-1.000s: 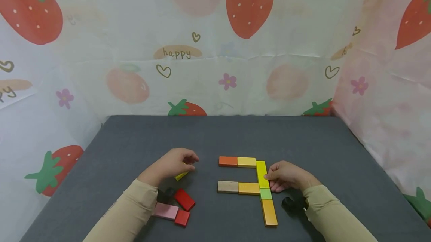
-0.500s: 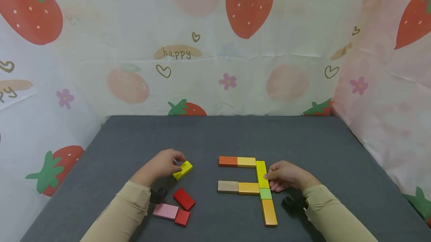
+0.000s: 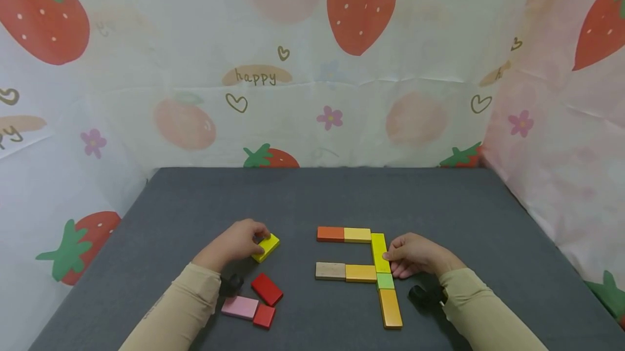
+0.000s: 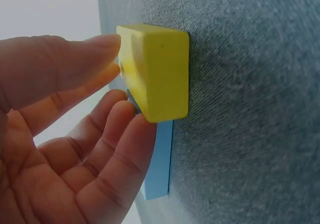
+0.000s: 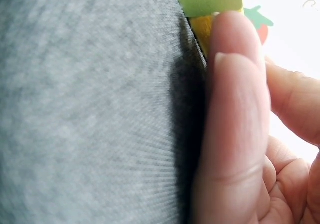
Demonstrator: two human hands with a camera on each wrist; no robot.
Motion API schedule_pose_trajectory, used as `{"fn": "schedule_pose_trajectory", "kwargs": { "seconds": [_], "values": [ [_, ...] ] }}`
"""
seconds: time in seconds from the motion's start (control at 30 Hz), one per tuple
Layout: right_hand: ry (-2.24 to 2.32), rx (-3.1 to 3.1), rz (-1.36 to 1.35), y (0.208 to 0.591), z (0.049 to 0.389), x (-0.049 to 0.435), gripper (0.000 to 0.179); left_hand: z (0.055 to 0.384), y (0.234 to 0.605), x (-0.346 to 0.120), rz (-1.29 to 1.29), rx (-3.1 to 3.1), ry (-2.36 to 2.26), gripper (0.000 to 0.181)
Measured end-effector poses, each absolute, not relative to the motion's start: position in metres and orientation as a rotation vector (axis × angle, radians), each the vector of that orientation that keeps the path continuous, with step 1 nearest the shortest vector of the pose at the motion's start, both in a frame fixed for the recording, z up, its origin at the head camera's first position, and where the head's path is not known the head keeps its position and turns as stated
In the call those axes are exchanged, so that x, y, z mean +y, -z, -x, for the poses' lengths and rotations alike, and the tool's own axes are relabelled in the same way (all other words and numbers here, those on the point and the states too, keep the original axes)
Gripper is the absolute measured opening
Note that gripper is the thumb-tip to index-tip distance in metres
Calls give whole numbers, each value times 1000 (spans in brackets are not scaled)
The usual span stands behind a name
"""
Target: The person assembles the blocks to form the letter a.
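Note:
On the left of the table, my left hand [image 3: 236,241] pinches a small yellow block [image 3: 266,249] between thumb and fingers. The left wrist view brings this yellow block [image 4: 167,74] close, thumb at its upper side, with a light blue block [image 4: 159,159] partly hidden behind. My right hand [image 3: 415,256] rests beside a longer yellow block [image 3: 378,250], thumb tip at its right edge and other fingers on the cloth. That block tops a column with a green block [image 3: 386,281] and an orange-yellow block [image 3: 390,308]. In the right wrist view the fingers [image 5: 235,124] lie alongside the column.
Two rows extend left from the column: an orange-red block [image 3: 331,234] with a pale yellow block [image 3: 357,235], and a wooden beige block [image 3: 330,270] with a golden block [image 3: 361,273]. Near the left wrist lie a pink block [image 3: 240,307] and two red blocks [image 3: 267,289].
My left hand has drawn back a little to the left from over the yellow block, then taken it between thumb and fingers. My right hand has stayed in place.

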State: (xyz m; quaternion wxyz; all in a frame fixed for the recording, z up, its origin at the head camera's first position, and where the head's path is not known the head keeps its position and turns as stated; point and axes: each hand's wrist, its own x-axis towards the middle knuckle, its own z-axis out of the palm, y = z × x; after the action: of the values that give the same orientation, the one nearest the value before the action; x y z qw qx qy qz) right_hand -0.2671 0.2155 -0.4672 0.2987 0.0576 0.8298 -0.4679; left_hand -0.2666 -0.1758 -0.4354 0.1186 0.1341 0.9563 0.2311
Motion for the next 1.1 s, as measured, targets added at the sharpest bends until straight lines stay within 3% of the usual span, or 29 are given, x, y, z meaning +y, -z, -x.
{"fn": "schedule_pose_trajectory", "kwargs": {
  "seconds": [0.7, 1.1],
  "values": [
    [1259, 2197, -125, 465, 266, 216, 17, 264, 438, -157, -321, 2823, -562, 43],
    [1258, 2207, -129, 466, 265, 216, 17, 263, 438, -148, -405, 2817, -560, 41]
  ]
}}
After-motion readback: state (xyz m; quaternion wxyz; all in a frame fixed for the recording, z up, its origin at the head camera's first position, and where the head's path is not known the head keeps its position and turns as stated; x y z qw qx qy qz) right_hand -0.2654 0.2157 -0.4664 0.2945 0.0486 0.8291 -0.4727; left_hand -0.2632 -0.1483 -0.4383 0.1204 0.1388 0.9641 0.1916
